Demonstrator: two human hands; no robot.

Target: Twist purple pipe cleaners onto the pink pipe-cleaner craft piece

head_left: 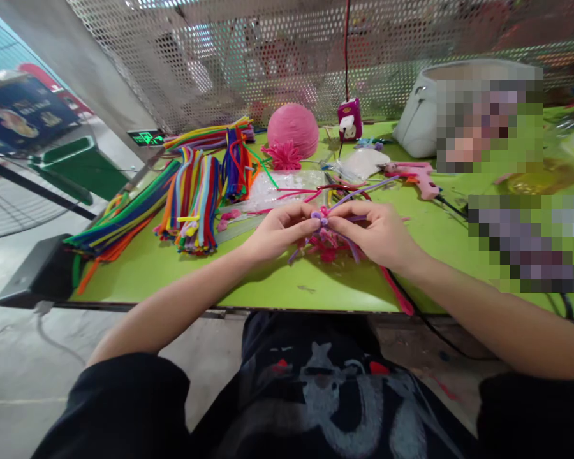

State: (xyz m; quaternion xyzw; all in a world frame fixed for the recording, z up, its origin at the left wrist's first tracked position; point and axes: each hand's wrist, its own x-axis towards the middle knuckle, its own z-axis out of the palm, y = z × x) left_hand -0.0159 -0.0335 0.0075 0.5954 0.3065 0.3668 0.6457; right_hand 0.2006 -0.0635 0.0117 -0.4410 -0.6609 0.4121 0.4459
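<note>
Pinching a purple stem between them, the left hand and right hand meet fingertip to fingertip just above the green table, near its front edge. Both hands are clenched on the stem, thumbs and forefingers pressed to a small curled loop at its end. The stem's free length runs off toward 2 o'clock, over the right hand's knuckles.

Directly under the hands lies a pink piece of twisted stems, resting on the table; whether the purple stem is joined to it cannot be told. A red stem trails from beneath the right wrist toward 5 o'clock, reaching the table edge.

At 9 o'clock from the hands, well apart, sit bundles of stems in many colours, laid side by side. At 12 o'clock, a clear tray lies flat, and beyond it a pink ball with a spiky pink flower just in front. At 1 o'clock stands a purple socket on a red cord. At 2 o'clock lies a pink glue gun, on its side.
</note>
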